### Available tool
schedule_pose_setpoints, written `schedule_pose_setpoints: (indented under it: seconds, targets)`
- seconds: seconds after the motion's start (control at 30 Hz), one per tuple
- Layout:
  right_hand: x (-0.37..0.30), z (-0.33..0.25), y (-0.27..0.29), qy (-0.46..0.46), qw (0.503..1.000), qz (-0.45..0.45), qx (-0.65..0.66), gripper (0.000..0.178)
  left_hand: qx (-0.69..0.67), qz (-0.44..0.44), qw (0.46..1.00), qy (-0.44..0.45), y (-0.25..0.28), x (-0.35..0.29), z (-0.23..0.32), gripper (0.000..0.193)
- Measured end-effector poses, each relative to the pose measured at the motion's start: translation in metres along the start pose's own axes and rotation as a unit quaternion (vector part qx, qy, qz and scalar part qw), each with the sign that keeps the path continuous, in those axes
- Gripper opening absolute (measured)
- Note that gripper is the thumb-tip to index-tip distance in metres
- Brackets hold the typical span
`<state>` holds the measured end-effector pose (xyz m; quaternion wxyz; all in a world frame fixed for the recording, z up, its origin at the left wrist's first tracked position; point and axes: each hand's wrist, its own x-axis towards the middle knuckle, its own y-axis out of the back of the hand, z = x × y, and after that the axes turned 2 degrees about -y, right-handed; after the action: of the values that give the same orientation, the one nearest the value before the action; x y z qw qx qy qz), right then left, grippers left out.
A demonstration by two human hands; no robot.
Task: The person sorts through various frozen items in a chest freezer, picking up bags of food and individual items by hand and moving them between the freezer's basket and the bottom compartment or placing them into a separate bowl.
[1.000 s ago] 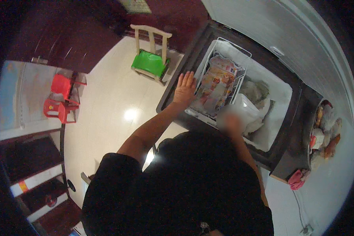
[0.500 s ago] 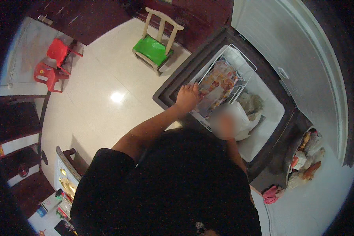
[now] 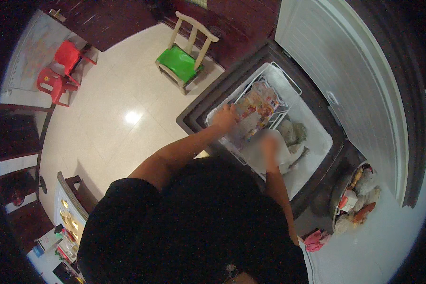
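Observation:
An open chest freezer (image 3: 312, 102) stands in front of me, with a white wire basket (image 3: 280, 113) hanging inside it. Printed food packs in clear plastic (image 3: 258, 102) fill the basket. The fingers of my left hand (image 3: 226, 117) curl over the basket's left side, against the edge of the packs. Lower in the freezer my right hand (image 3: 270, 146) is on a white plastic bag (image 3: 283, 158); a blur hides its fingers. A greenish bag (image 3: 296, 131) lies just beyond the white one.
The raised freezer lid (image 3: 331, 71) stands at the right. Beside the freezer is a container of bagged items (image 3: 357, 201), with a pink cloth (image 3: 316, 240) below it. A green-seated wooden chair (image 3: 180, 64) and red plastic chairs (image 3: 57, 80) stand on the tiled floor.
The whole view has shifted slightly. My right hand has moved a little farther into the freezer, at the white bag. My left hand stays at the basket's side.

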<state>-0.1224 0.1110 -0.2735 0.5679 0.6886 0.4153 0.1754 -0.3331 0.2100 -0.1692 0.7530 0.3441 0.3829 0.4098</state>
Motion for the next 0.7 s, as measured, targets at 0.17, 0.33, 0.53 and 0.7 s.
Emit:
schedule_pose_setpoints:
  seconds: [0.17, 0.33, 0.53, 0.7]
  targets:
    - [-0.007, 0.006, 0.012, 0.018, 1.000, 0.005, -0.006, 0.031, -0.009, 0.026, 0.999, -0.019, -0.009, 0.004, -0.006, 0.055]
    - [-0.008, 0.006, 0.012, 0.013, 1.000, -0.016, -0.021, 0.035, -0.153, 0.007, 0.988, 0.013, 0.010, 0.005, -0.011, 0.037]
    - [-0.025, -0.003, 0.032, 0.025, 0.999, 0.031, 0.021, 0.032, -0.264, 0.170, 0.949, 0.023, 0.009, 0.011, -0.001, 0.025]
    - [-0.050, 0.003, 0.064, -0.014, 0.997, 0.008, 0.070, 0.028, -0.522, 0.105, 0.846, -0.016, -0.057, 0.019, -0.010, 0.038]
